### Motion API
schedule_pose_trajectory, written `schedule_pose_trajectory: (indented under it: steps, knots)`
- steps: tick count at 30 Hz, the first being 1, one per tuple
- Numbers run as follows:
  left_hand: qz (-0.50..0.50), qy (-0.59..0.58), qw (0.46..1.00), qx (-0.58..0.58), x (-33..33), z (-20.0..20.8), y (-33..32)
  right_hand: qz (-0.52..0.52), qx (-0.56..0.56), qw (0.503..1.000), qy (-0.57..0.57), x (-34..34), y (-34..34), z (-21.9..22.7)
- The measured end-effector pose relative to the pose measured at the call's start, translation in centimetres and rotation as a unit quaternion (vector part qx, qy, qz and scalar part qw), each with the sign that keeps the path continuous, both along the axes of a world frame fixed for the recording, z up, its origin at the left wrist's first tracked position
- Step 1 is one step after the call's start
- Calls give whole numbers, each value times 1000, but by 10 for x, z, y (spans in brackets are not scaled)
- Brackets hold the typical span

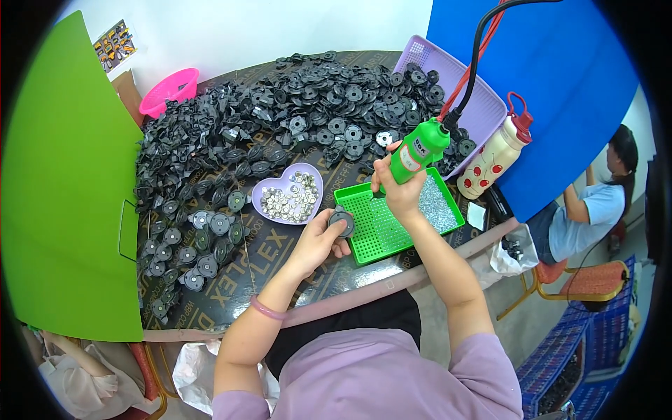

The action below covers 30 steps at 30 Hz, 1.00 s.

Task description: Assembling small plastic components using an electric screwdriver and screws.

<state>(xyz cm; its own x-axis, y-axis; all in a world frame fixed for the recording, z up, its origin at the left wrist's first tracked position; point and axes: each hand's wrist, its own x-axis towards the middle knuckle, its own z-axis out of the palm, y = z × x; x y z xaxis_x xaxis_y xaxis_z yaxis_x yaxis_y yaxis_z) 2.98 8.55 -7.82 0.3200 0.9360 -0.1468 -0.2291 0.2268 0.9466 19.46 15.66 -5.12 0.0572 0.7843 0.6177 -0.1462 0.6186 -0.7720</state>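
Observation:
My left hand (318,238) grips a round black plastic part (342,222) between thumb and fingers, at the left edge of a green perforated tray (381,256). Wrapped in my right hand (401,194) is a green electric screwdriver (422,147), its tip pointing down over the tray, apart from the part. Small silvery screws (435,208) lie heaped in the tray's right side. Left of the tray sits a lilac heart-shaped bowl (316,173) holding many small round metal pieces (288,201).
A big heap of black plastic parts (301,98) covers the table's back and left. Beyond are a pink basket (168,91), a lilac basket (490,105) and a cream bottle (490,164). Cables (478,56) hang from above. Green (70,189) and blue (532,91) panels flank the table.

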Motion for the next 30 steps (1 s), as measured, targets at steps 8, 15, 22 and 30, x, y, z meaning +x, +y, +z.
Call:
schedule_pose_trajectory:
  steps: [8, 15, 22, 30]
  knots:
    - [-3, 16, 1000, -8, -3, -4, 3, 9, -3, 1000, 3, -1, 3, -1]
    - [-28, 58, 998, 17, 0, -7, 2, 23, 59, 996, 55, 8, -11, 23]
    - [-21, 21, 999, -16, -2, -10, 3, 143, 141, 972, 125, -14, -46, 38]
    - [-18, 31, 999, -11, 2, -5, 1, 134, 109, 980, 95, -28, -46, 31]
